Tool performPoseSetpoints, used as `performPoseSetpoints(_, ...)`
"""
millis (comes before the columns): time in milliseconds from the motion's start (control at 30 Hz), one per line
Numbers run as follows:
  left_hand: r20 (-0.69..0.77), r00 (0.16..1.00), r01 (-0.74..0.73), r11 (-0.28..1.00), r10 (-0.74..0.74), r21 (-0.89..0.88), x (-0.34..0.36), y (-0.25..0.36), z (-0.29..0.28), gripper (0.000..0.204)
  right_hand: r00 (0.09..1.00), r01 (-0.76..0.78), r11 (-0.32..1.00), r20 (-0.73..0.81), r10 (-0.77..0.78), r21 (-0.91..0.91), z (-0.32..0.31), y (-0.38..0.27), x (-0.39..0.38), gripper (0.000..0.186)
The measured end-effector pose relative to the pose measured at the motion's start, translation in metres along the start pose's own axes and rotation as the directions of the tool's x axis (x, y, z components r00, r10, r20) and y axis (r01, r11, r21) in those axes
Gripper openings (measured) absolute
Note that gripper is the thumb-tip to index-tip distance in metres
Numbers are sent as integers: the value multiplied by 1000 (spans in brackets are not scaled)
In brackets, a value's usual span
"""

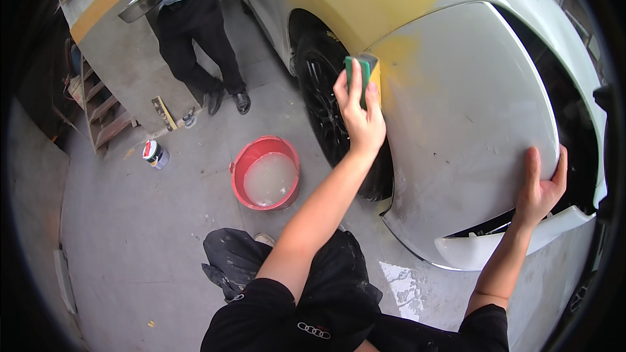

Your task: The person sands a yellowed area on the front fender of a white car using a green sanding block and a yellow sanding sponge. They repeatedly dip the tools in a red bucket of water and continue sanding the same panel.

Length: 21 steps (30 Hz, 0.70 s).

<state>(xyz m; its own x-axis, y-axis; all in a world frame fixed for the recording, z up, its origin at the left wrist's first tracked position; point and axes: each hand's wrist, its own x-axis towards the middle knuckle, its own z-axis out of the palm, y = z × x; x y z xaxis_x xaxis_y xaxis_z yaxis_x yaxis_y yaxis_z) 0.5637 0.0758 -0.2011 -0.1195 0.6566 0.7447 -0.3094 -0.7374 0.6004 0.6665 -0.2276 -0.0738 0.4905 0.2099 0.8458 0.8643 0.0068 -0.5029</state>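
Observation:
My left hand (362, 117) holds a green sanding block (364, 73), with its fingers stretched along the back of it. The block is pressed against the car's bumper (456, 117) near the wheel arch, just below the seam with the fender (372, 0). Grey primer covers the bumper, and yellow filler patches show on the fender and around the seam. At the bumper's right edge, beside a dark opening, my right hand (541, 189) grips the rim. Its thumb lies on the outer face and its fingers go over the edge.
A red bucket (291, 190) of cloudy water stands on the floor left of the front wheel (323, 85). Farther left is a small paint can (155, 154). Another person (195, 32) stands at the back left holding a metal tray (141, 6). A wooden step rack (99, 107) stands behind.

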Motion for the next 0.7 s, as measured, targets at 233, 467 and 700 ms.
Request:
performPoseSetpoints(233, -4, 997, -72, 989, 73, 129, -2, 7, 2, 49, 1000, -1, 1000, 22, 2, -19, -4, 6, -2, 33)
performPoseSetpoints(467, -71, 993, 94, 995, -91, 39, 27, 33, -1, 54, 986, -163, 987, 16, 163, 5, -16, 39, -4, 47)
performPoseSetpoints(700, -13, 981, 193, 980, -193, 45, 33, 21, -6, 54, 999, -43, 991, 7, 45, -129, -8, 84, 9, 47)
